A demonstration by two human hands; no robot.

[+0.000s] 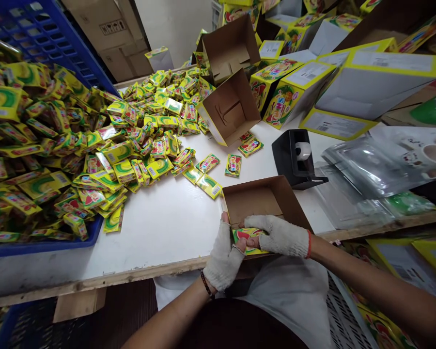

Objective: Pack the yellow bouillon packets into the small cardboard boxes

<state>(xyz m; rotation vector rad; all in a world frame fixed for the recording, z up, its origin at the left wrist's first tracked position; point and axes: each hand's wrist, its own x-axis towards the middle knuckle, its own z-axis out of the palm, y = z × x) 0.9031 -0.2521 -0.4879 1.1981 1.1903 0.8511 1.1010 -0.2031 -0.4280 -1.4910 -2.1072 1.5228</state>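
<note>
An open cardboard box (261, 201), brown inside, lies at the table's front edge with its opening toward me. My left hand (223, 257), in a white fingerless glove, grips its left wall, the thumb reaching over to the small packs. My right hand (283, 236), gloved the same way, is inside the box's near side, its fingers closed on a small yellow-green fruit-print pack (245, 235). Other packs beneath it are partly hidden by my hands. Just beyond the box are several loose packs, one lying flat (233, 165).
A large heap of packs (160, 121) spills from a blue crate (90, 237) on the left. A black tape dispenser (294, 160) stands right of the box. Open cartons (232, 109) are piled behind; clear plastic packaging (366, 165) lies at right.
</note>
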